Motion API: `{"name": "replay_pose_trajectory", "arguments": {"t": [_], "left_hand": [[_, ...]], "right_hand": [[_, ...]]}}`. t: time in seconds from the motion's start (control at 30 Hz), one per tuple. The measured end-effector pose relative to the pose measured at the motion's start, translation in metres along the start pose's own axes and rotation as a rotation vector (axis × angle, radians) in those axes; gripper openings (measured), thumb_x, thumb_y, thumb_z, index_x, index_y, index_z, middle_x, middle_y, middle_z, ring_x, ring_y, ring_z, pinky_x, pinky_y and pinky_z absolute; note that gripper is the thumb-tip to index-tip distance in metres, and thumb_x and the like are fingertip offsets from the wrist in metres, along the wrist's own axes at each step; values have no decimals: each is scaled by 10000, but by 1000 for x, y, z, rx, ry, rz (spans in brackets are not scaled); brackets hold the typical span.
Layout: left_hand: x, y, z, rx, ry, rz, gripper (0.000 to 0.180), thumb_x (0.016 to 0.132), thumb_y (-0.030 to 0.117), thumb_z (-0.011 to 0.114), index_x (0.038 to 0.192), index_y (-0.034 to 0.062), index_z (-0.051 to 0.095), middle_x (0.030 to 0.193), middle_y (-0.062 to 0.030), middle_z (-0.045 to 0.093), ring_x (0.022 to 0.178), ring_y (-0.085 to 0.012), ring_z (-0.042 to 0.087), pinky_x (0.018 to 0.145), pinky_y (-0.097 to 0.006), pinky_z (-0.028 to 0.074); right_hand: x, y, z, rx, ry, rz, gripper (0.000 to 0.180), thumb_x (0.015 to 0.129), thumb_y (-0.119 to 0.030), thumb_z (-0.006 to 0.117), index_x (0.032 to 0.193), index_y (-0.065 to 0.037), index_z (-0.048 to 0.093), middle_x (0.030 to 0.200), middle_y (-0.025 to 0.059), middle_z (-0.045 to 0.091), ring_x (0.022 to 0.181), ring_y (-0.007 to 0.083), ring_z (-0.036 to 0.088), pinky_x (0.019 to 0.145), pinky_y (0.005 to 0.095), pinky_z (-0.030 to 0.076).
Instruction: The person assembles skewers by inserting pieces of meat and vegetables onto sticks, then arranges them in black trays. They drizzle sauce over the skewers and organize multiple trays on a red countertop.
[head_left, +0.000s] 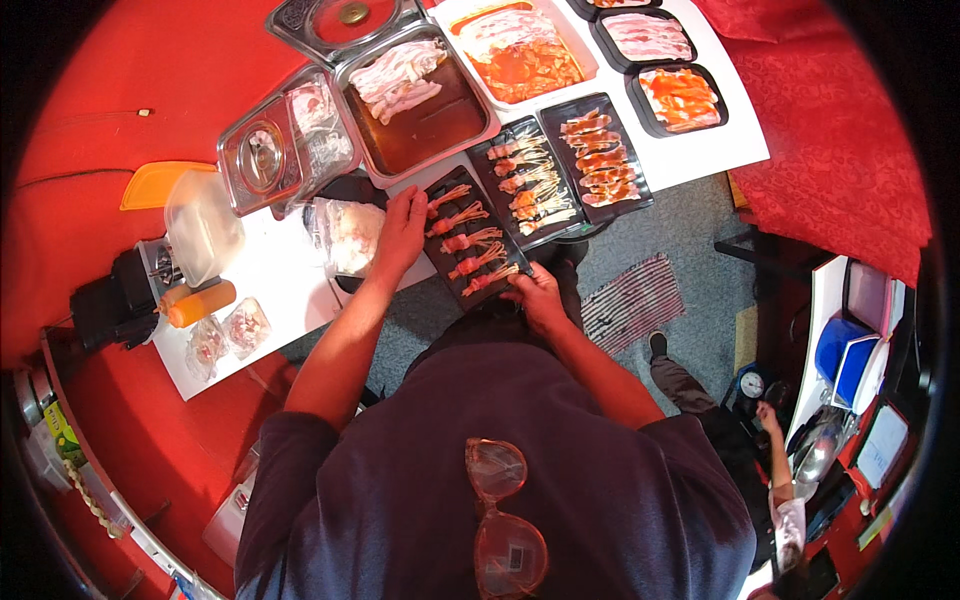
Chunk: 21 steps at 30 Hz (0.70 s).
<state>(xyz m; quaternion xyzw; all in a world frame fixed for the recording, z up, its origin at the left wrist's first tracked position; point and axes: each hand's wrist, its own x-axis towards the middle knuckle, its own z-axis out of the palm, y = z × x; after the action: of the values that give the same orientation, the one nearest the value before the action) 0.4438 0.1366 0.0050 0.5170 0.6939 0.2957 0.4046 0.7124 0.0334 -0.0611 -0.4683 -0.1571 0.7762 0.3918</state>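
Observation:
A black tray [446,272] holding several rolls of thin meat wrapped round pale, stringy mushrooms is held tilted in front of my body, by the table's near edge. My left hand [402,236] grips its upper left side, fingers along the edge. At its lower right corner my right hand [540,298] is closed on the rim, some fingers hidden beneath. Just right of it, two similar black trays carry more rolls: one tray [549,232] with long mushroom ends, another tray [636,165] with redder, sauced rolls. Beyond stands a steel pan [440,159] of brown liquid and sliced meat.
A white tub [582,48] with meat in orange sauce and black trays of sliced meat [648,36] fill the table's far right. Leftward are a bag [352,237], a clear plastic container [205,228] and an orange bottle [203,303]. Another person's hand [768,416] shows at lower right.

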Motion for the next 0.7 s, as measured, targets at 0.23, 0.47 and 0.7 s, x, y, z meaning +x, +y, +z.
{"name": "replay_pose_trajectory", "arguments": {"t": [0.23,0.47,0.7], "left_hand": [[-3,-27,-17,110,-86,-22,651,1084,538,393,1460,23,523,1535,-235,479,1502,-407,332,1274,-466,114],[-19,-47,-22,231,-74,-27,655,1063,537,453,1485,38,504,1582,-278,393,1508,-421,316,1242,-473,238],[-53,-49,-3,139,-48,-13,634,1066,486,484,1495,20,485,1588,-285,379,1511,-410,320,1235,-461,256]], "right_hand": [[19,10,30,46,34,10,171,966,-43,605,1125,-58,668,1067,43,720,913,150,690,808,340,611],[39,35,28,128,150,68,110,980,-61,667,1087,-40,683,1052,66,727,925,179,705,823,362,631],[42,7,22,-146,238,154,109,965,-82,694,1040,-6,672,957,90,706,775,195,697,705,344,633]]}}
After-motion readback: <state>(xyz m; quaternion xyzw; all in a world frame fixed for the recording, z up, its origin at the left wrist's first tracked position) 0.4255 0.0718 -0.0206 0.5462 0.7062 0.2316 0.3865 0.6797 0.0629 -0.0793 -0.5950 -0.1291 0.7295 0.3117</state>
